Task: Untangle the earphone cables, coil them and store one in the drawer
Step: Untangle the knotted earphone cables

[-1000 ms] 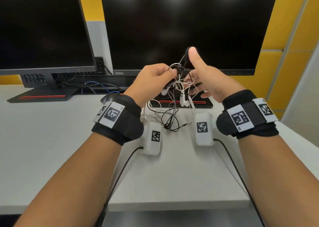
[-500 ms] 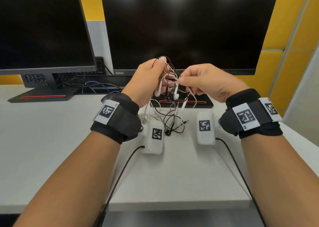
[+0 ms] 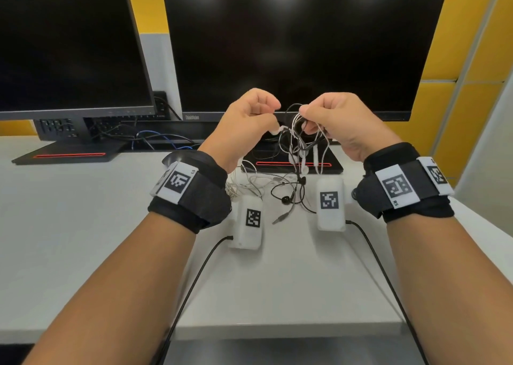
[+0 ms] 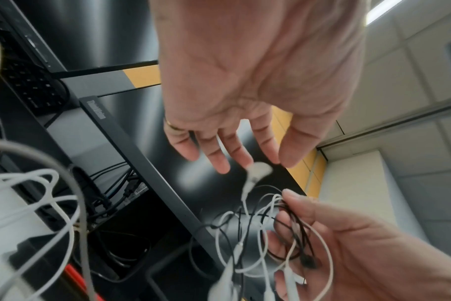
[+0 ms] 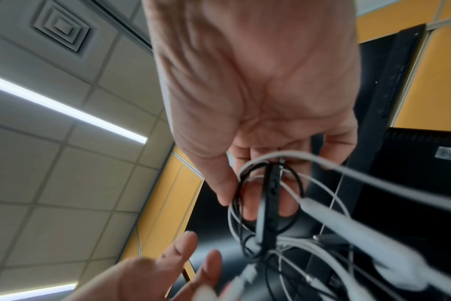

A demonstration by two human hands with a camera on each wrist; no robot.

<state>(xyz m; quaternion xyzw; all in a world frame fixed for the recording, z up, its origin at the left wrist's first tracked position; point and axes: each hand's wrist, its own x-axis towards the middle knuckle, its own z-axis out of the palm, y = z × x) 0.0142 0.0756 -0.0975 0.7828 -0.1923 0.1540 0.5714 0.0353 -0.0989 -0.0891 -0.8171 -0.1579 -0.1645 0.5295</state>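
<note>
A tangle of white and black earphone cables (image 3: 298, 142) hangs above the white desk (image 3: 111, 225), in front of the middle monitor. My right hand (image 3: 338, 120) pinches the bundle (image 5: 270, 193) between thumb and fingers, with several loops around the fingertips (image 4: 286, 197). My left hand (image 3: 249, 114) is just to its left with loosely straight fingers (image 4: 219, 158). A white earbud (image 4: 258, 170) sits blurred at those fingertips; I see no firm grip on it. The lower cable ends, a black earbud (image 3: 284, 199) and a jack plug (image 3: 280, 218) lie on the desk. No drawer is in view.
Two dark monitors (image 3: 291, 45) stand at the back, and the middle one's base (image 3: 330, 167) lies under the hanging cables. Two white tagged boxes (image 3: 249, 220) (image 3: 330, 206) lie on the desk, each with a black lead running to the front edge. Loose wiring (image 3: 150, 136) runs behind.
The hands have drawn apart. My left hand has let go of the bundle it held high, and my right hand now carries the tangle, which hangs further right.
</note>
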